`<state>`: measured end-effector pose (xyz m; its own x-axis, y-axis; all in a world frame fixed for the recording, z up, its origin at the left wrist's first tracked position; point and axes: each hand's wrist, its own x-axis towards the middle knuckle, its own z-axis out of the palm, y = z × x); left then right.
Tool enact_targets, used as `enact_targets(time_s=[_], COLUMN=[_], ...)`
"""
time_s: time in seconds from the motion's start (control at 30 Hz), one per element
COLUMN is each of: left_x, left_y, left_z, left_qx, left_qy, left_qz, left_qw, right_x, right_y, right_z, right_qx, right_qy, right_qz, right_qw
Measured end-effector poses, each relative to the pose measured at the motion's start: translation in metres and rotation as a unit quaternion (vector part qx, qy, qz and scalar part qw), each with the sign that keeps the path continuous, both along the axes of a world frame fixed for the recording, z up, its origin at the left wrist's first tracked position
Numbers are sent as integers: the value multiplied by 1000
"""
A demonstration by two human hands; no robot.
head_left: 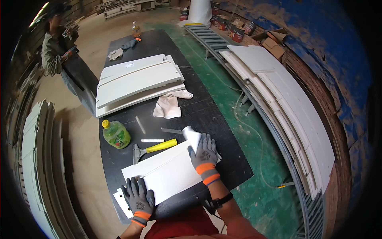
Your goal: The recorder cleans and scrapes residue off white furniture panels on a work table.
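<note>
A white board [169,167] lies slantwise at the near end of the black table, over another white piece with dark holes [120,198]. My left hand [139,196], in a grey glove with an orange cuff, rests flat on the board's left end with its fingers spread. At the right end, my right hand [205,155], gloved alike, holds a white cloth [192,136] against the board. Just beyond the board are a scraper with a yellow handle [161,146], a thin white stick [152,140] and a grey blade-like strip [172,130].
A green bottle with a yellow cap [116,135] stands at the table's left edge. Stacked white boards [137,81] and a crumpled rag [169,105] lie farther up. More panels [286,107] rest on a roller conveyor [209,38] at right. A person [61,51] stands far left.
</note>
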<state>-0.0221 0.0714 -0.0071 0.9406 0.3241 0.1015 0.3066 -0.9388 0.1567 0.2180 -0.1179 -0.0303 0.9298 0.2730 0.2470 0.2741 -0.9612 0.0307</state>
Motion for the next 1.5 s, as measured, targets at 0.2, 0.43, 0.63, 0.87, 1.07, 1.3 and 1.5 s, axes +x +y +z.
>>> enact_targets(time_s=[0.2, 0.43, 0.63, 0.87, 1.07, 1.3, 1.5], left_x=[-1, 0, 3, 0, 0, 2, -5], left_y=[2, 0, -1, 2, 5, -1, 5], left_z=[-2, -3, -2, -9, -10, -7, -6], left_qx=[16, 31, 43, 70, 68, 83, 54], left_qy=[7, 2, 11, 42, 22, 40, 41], left_qz=[-3, -4, -12, -1, -23, -21, -1], left_qw=[1000, 1000, 999, 997, 997, 996, 998], right_x=[-107, -44, -133, -96, -62, -113, -56], right_y=[53, -42, -32, -38, -59, -28, -63], right_z=[10, -9, -10, -5, 4, 8, 9], right_qx=[7, 139, 185, 138, 179, 167, 138], right_qy=[148, -29, 79, 57, 24, 93, 42], right_qz=[269, -40, 206, 7, 46, 119, 68], right_qw=[952, 989, 958, 989, 982, 974, 987])
